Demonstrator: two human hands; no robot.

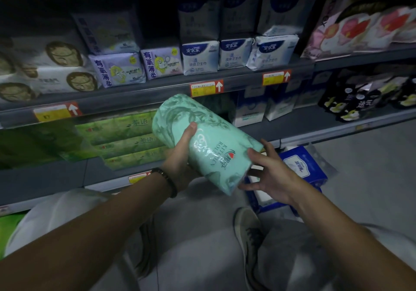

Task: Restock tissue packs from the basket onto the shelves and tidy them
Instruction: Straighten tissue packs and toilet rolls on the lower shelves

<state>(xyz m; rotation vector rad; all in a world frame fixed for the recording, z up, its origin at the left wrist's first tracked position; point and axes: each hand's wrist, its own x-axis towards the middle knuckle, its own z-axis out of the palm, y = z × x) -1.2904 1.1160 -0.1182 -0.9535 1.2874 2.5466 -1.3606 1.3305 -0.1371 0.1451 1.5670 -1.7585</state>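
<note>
A mint-green pack of kitchen roll [202, 142] is tilted in front of the lower shelf [292, 131]. My left hand [180, 155] grips its left side, thumb on top and fingers underneath. My right hand [267, 171] touches the pack's lower right end with spread, straight fingers. Green tissue packs [126, 140] lie stacked on that shelf to the left. Blue tissue packs [301, 164] lie on the floor at the right; I cannot make out a basket around them.
The upper shelf [157, 92] carries white, purple and blue packs with yellow price tags [206, 88] on its edge. Blue-and-white packs [252, 108] stand at the back of the lower shelf. My knees and a grey shoe [249, 234] are below, on grey floor.
</note>
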